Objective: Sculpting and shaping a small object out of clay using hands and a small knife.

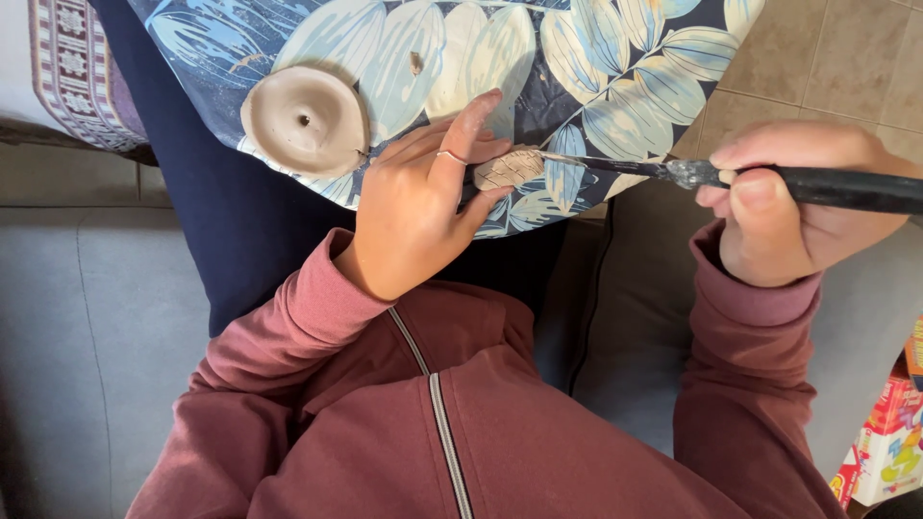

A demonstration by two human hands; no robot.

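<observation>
My left hand (418, 207) pinches a small grey clay piece (508, 169) with a scored leaf-like pattern, holding it over a blue cloth printed with pale leaves (577, 58). My right hand (788, 197) grips a black-handled paintbrush (731, 176), whose thin tip touches the clay piece's right end. A round, flat clay disc (305, 120) with a small hole in its middle lies on the cloth, just left of my left hand. A ring sits on one left finger.
The cloth rests on my lap, over dark blue trousers (221, 221). I wear a maroon zip jacket (461, 413) and sit on a grey sofa (96, 317). Tiled floor (846, 67) shows top right, and colourful boxes (889, 432) stand at the right edge.
</observation>
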